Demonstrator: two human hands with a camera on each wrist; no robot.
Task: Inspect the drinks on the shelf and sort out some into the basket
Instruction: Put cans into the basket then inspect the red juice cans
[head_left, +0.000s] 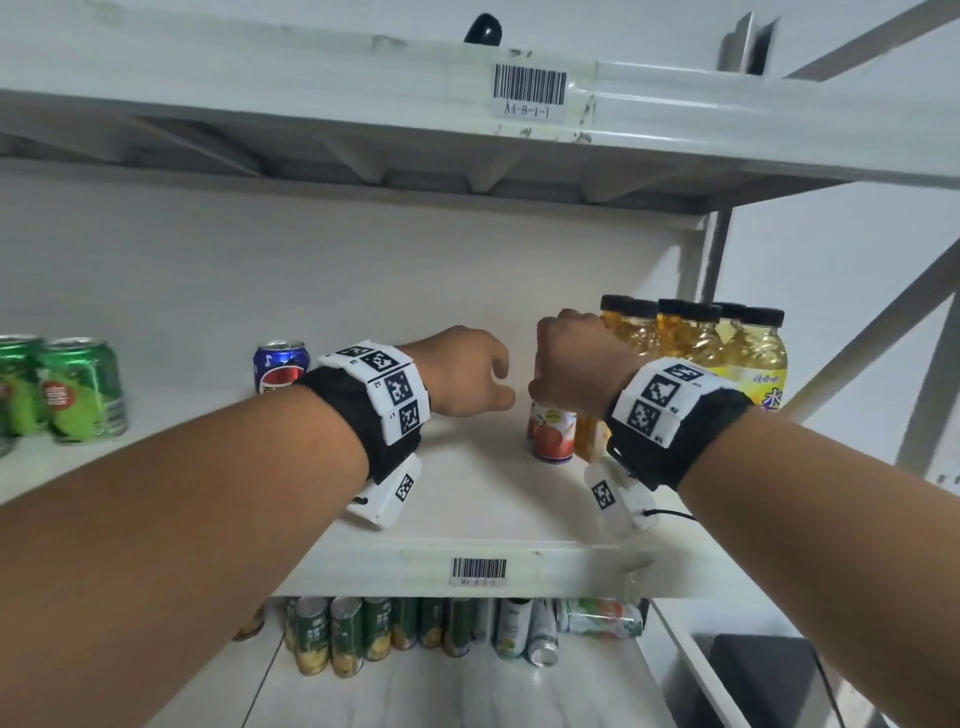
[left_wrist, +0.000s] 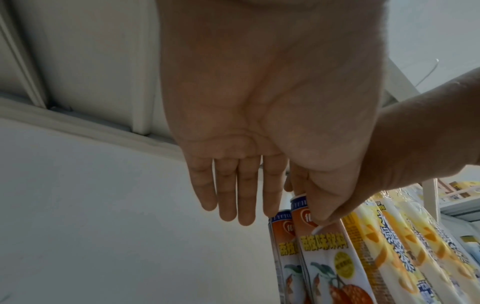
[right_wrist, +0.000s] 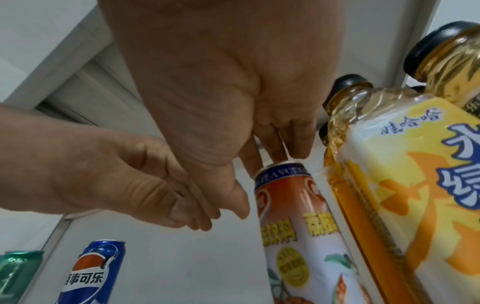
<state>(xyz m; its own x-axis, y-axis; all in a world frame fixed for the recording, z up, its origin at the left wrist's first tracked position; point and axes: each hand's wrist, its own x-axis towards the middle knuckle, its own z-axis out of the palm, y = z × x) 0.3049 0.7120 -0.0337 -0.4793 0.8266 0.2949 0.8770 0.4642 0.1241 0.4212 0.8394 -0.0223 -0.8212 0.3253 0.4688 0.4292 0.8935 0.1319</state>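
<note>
A: Where is the orange can (head_left: 554, 435) being found, and how is it being reached?

B: It is standing upright on the middle shelf (head_left: 467, 499), long axis vertical, just beside the yellow tea bottles (head_left: 727, 353). It is directly under the right hand (head_left: 576, 364), so this hand is the nearer one. In the right wrist view the fingers (right_wrist: 283, 131) are being lowered over the can's top rim (right_wrist: 283, 166); they are touching it or nearly touching it, and a closed grip cannot be confirmed, so the state of this hand cannot be told.

A: And the left hand (head_left: 467, 374)?

B: It is being held apart to the left of the can, empty, with the fingers straight and relaxed in the left wrist view. Nothing is being gripped by it.

A: Then what is being required by the coming move?

B: In my judgement, the can is to be taken from above and lifted straight up, because the bottles are pressing close on its right side and a second orange can (left_wrist: 281, 246) is standing just behind it.

A: What is not being shown?

B: The basket is not being seen in any view. The can's top is being covered by the right hand in the head view, and its printed text is too blurred to be read. The blue cola can (head_left: 280, 366) and the green cans (head_left: 78, 389) are standing well apart on the left.
</note>
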